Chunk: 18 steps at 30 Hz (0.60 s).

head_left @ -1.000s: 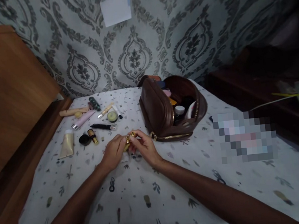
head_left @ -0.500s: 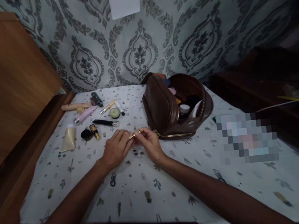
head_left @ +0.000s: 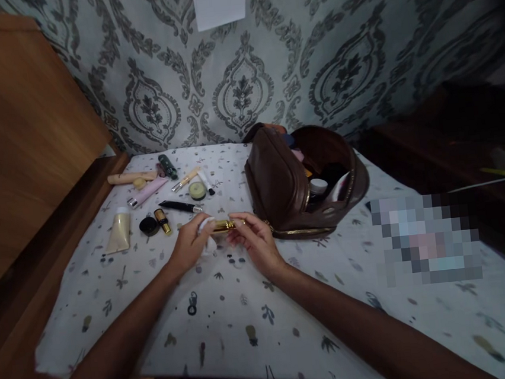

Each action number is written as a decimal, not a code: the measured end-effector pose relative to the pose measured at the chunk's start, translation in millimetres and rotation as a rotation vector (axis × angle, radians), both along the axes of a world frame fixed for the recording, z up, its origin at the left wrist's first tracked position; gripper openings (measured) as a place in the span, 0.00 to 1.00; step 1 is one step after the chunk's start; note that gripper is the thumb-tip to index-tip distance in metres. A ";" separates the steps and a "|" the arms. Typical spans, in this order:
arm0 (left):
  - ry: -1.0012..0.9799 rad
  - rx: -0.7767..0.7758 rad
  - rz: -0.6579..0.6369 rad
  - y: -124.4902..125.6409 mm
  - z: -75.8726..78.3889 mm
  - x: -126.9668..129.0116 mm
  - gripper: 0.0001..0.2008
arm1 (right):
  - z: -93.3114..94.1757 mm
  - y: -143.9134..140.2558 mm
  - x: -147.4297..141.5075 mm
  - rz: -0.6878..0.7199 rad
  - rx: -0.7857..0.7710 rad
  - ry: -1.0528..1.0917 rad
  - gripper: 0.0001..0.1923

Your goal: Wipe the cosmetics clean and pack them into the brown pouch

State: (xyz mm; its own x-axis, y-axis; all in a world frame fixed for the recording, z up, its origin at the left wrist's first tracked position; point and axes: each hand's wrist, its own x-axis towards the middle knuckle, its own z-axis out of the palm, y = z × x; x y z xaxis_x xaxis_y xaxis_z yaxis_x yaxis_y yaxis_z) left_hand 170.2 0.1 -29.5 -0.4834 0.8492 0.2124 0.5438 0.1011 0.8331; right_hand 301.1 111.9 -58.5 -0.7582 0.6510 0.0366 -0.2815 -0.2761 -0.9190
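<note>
A slim, shiny gold cosmetic tube (head_left: 222,226) is held level between my two hands, above the cloth. My left hand (head_left: 190,243) is closed on a white wipe (head_left: 207,236), which is folded about the tube's left end. With thumb and fingers, my right hand (head_left: 256,241) grips the right end of the same tube. Just beyond my right fingers stands an open brown toiletry bag (head_left: 273,178), with a white-lidded jar (head_left: 319,186) and other items inside. Left of my left hand lie a small black-and-gold bottle (head_left: 162,221) and a round black pot (head_left: 148,226).
A cream squeeze tube (head_left: 120,231), a black tube (head_left: 178,207), a pink tube (head_left: 148,192) and a round green-topped pot (head_left: 197,190) lie on the left of the patterned cloth (head_left: 246,309). A blurred-out object (head_left: 427,238) is at right. Wooden furniture (head_left: 22,116) borders the left.
The hands have drawn slightly apart, showing more of the gold tube. The white wipe in my left hand has come into clear view. The whole scene has shifted slightly right.
</note>
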 end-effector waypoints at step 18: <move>0.993 0.082 -0.019 0.8 -10.9 20.8 0.17 | 0.7 -5.4 1.5 0.158 0.031 -0.103 0.17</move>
